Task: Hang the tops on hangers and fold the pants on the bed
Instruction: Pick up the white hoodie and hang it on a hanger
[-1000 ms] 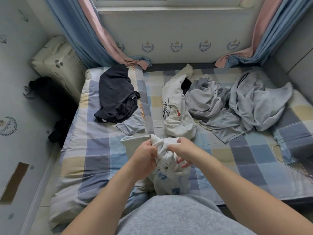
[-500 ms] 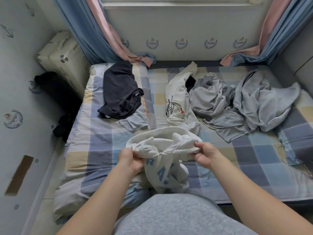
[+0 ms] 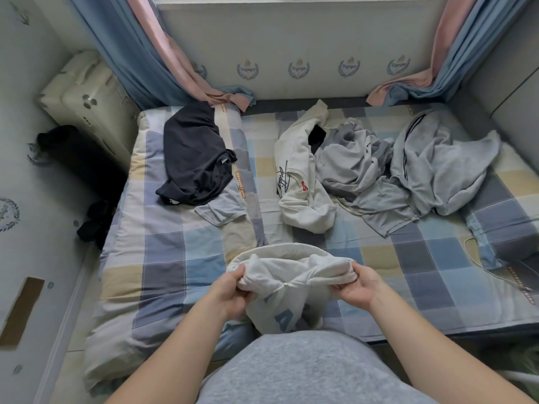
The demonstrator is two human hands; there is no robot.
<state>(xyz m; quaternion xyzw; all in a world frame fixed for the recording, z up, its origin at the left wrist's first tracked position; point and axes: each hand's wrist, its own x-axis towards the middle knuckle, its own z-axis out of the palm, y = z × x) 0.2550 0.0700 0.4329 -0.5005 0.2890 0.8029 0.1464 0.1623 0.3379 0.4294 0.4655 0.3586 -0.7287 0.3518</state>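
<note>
Bedroom: checked bed [image 3: 163, 258], curtains [image 3: 140, 48]

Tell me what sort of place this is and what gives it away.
Most likely a small home bedroom. A bed with a checked quilt fills most of the room, blue and pink curtains hang at its far end, and loose clothes lie strewn on it.

**Soft, matt cloth all round**

Between the left hand [image 3: 230, 293] and right hand [image 3: 357, 284], the white garment [image 3: 291, 266] shows a nubbly, fleecy inner face. Under them the checked bedcover [image 3: 175, 258] is matt woven cloth. Beyond the left hand the dark top [image 3: 192, 158] looks smoother. Beyond the right, the grey garments [image 3: 437, 170] look soft and brushed.
</note>
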